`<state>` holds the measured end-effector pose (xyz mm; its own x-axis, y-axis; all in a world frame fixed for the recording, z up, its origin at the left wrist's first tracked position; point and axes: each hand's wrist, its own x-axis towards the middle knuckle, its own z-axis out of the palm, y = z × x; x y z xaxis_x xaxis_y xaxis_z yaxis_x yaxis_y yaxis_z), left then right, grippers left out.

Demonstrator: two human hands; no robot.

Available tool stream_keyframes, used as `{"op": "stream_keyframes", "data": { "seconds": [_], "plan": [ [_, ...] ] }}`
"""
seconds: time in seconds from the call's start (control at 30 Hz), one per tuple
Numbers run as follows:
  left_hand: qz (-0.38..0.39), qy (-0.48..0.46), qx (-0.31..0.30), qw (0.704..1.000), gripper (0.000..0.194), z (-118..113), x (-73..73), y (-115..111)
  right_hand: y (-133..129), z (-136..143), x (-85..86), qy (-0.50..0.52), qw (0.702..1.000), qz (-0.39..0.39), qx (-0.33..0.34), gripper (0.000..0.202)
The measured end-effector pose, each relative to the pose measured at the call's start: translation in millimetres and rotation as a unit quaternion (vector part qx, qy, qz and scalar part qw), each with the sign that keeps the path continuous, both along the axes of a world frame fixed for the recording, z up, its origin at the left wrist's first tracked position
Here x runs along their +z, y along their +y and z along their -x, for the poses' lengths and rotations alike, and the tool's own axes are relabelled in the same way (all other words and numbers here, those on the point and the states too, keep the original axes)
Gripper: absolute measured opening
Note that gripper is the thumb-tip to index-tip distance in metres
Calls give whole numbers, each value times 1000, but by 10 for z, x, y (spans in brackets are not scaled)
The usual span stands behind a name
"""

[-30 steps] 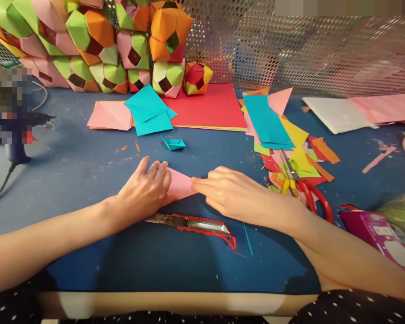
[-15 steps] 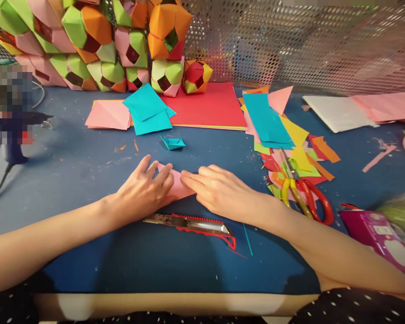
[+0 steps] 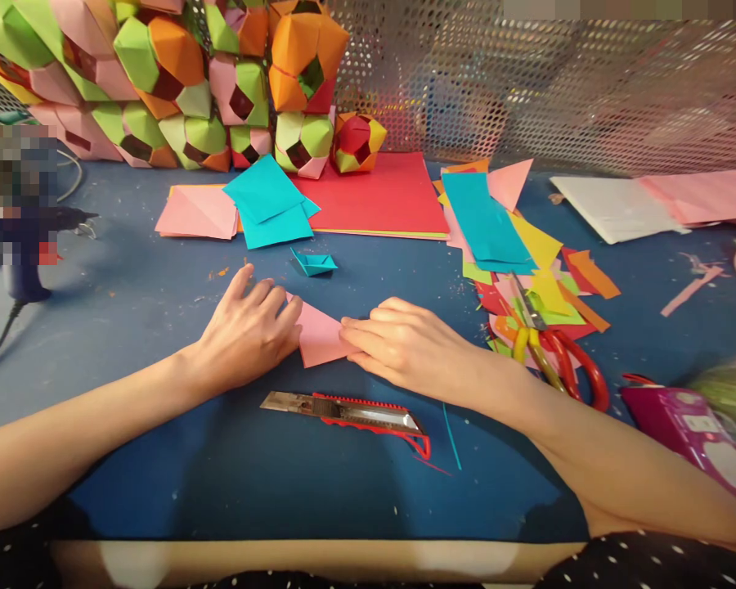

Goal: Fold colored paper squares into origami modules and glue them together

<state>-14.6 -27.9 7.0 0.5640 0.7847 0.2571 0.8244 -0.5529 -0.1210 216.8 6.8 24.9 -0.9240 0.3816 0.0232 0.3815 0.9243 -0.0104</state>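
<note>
A folded piece of pink paper (image 3: 320, 334) lies flat on the blue table between my two hands. My left hand (image 3: 251, 331) has its curled fingers on the paper's left edge, with the fingertips partly hidden. The right corner of the paper is under the closed fingers of my right hand (image 3: 401, 339). Just in front of the paper lies a red and clear box cutter (image 3: 368, 411) with its blade end to the left. Beyond it sits a small folded blue paper piece (image 3: 316, 263).
Blue squares (image 3: 270, 200), pink squares (image 3: 196, 213) and red sheets (image 3: 380, 196) lie at the back, below stacked paper balls (image 3: 177, 65). Scissors (image 3: 555, 352) rest on paper scraps (image 3: 545, 237) at right, near a magenta package (image 3: 680, 425). A glue gun (image 3: 24, 274) stands at left.
My left hand has slid left and my right hand slightly right, so more of the pink paper shows between them. The other things have stayed in place.
</note>
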Motion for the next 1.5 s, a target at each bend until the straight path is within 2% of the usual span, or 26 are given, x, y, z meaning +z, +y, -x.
{"op": "stream_keyframes", "data": {
  "seconds": [0.2, 0.43, 0.57, 0.7, 0.83, 1.0, 1.1, 1.17, 1.33, 1.5],
  "plan": [
    [47, -88, 14, 995, 32, 37, -24, 39, 113, -30, -63, 62, 994, 89, -26, 20],
    [78, -164, 25, 983, 33, 45, -67, 56, 177, -23, -57, 81, 977, 181, -76, 25],
    [90, -184, 34, 978, 37, 49, -88, 62, 170, 4, -53, 100, 974, 181, -92, 26],
    [106, -244, 41, 963, 41, 48, -82, 75, 134, 34, -49, 178, 957, 193, -122, 25],
    [125, -350, 55, 927, 45, 44, -98, 85, 108, 51, -57, 243, 910, 280, -185, 20],
    [204, -502, 91, 835, 56, 20, -135, 70, 141, 57, -141, 314, 836, 383, -238, 10],
    [213, -527, 87, 818, 53, -12, -112, 57, 159, 75, -170, 320, 812, 427, -236, 9],
    [225, -529, 71, 815, 52, -33, -88, 50, 151, 92, -160, 315, 814, 426, -238, 9],
    [227, -543, 52, 807, 54, -55, -75, 23, 77, 120, -93, 313, 845, 368, -230, 21],
    [200, -534, 75, 818, 54, -79, -93, -5, -14, 138, -143, 305, 907, 257, -136, 29]
  ]
}}
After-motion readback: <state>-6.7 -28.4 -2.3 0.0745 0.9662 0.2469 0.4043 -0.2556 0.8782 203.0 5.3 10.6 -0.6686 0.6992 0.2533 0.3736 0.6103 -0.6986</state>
